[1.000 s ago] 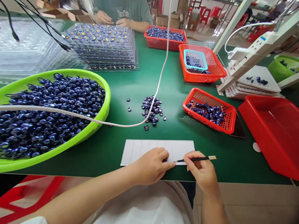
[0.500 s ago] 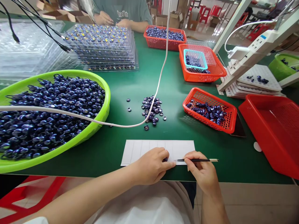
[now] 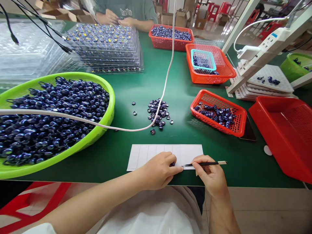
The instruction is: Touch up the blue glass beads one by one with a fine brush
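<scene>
"Head view: with the clock centred on the white sheet [image 3: 140, 157] and twelve pointing away from the wearer, where are the hands?"

"The right hand [image 3: 211, 177], at four o'clock, is closed in a pinch around a thin black tool [image 3: 215, 163], pale end toward three."

"And the left?"

"The left hand [image 3: 159, 170] lies over the sheet's middle, mostly curled, one finger reaching out toward the tool's tip. A dark shiny piece [image 3: 173, 164] peeks from under it; I can't tell whether it's gripped or just covered."

"Does the tip touch anything?"

"Too fine to make out. It ends right by that fingertip."

"What else is obscured?"

"The white cable [image 3: 131, 130] crosses in front of the pile of dark pieces [image 3: 164, 113] at twelve and the green basket [image 3: 112, 97] near ten. That basket runs off the left border, and the red tub [image 3: 280, 126], near three, off the right. The person opposite [image 3: 145, 13], toward eleven, is cut off at the top."

"Edges, room?"

"The sheet sits close to the near table edge at six. Green tabletop [image 3: 180, 133] separates sheet from pile; more lies between the right hand and the tub. The red basket [image 3: 212, 123] borders it between one and two."
</scene>
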`<move>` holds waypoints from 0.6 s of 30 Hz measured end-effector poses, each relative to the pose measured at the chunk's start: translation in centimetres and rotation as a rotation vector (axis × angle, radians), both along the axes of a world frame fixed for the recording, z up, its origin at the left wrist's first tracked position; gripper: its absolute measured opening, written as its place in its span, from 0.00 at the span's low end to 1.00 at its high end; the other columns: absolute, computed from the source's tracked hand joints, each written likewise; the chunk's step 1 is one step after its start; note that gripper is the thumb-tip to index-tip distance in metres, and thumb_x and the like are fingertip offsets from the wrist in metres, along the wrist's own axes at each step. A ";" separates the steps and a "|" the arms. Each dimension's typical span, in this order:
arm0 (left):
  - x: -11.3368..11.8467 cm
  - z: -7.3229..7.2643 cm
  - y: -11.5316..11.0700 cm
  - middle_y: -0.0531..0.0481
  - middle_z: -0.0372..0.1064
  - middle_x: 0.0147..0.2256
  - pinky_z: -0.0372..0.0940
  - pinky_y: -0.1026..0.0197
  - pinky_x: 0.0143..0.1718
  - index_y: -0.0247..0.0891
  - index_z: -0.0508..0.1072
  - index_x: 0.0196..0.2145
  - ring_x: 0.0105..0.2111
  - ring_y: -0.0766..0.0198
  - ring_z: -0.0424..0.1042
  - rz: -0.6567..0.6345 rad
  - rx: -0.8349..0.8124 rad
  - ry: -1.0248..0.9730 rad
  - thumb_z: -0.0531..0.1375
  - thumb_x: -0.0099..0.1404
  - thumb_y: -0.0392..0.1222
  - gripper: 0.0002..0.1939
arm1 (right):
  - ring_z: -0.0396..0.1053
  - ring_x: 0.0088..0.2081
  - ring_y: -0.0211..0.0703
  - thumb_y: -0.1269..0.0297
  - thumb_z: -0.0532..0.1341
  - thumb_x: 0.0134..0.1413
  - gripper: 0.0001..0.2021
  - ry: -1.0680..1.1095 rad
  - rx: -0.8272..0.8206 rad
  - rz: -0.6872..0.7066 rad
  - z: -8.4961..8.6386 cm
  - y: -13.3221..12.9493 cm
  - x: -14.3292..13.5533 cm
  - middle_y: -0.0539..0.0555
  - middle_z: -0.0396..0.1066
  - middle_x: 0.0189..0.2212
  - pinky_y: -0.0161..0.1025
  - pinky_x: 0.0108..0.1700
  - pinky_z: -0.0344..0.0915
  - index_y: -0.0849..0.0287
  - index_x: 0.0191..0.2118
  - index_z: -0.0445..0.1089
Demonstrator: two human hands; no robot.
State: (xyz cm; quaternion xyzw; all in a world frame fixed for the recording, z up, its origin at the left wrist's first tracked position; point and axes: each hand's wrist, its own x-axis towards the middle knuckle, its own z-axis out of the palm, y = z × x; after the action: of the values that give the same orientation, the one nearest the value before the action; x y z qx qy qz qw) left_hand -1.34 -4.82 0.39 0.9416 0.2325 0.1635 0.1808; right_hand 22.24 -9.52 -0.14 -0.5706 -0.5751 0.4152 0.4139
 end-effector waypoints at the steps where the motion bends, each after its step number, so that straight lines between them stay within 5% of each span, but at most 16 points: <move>1: 0.0 0.0 0.0 0.45 0.63 0.33 0.59 0.57 0.30 0.40 0.74 0.51 0.30 0.58 0.60 -0.003 -0.002 0.000 0.52 0.66 0.33 0.18 | 0.65 0.25 0.38 0.59 0.63 0.63 0.07 0.006 -0.002 -0.014 0.0 0.0 -0.1 0.53 0.72 0.33 0.36 0.27 0.65 0.55 0.36 0.73; 18: -0.1 -0.1 0.0 0.45 0.63 0.34 0.61 0.57 0.31 0.41 0.72 0.52 0.31 0.58 0.61 -0.007 -0.019 0.032 0.54 0.66 0.33 0.19 | 0.67 0.25 0.39 0.58 0.63 0.62 0.07 0.033 -0.012 -0.043 0.3 0.0 -0.3 0.53 0.72 0.34 0.37 0.28 0.65 0.55 0.36 0.73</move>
State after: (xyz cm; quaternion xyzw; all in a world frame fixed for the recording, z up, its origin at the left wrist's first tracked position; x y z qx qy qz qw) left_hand -1.42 -4.82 0.34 0.9431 0.2335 0.1456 0.1866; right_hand 21.94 -9.55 0.13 -0.5783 -0.5533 0.4190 0.4289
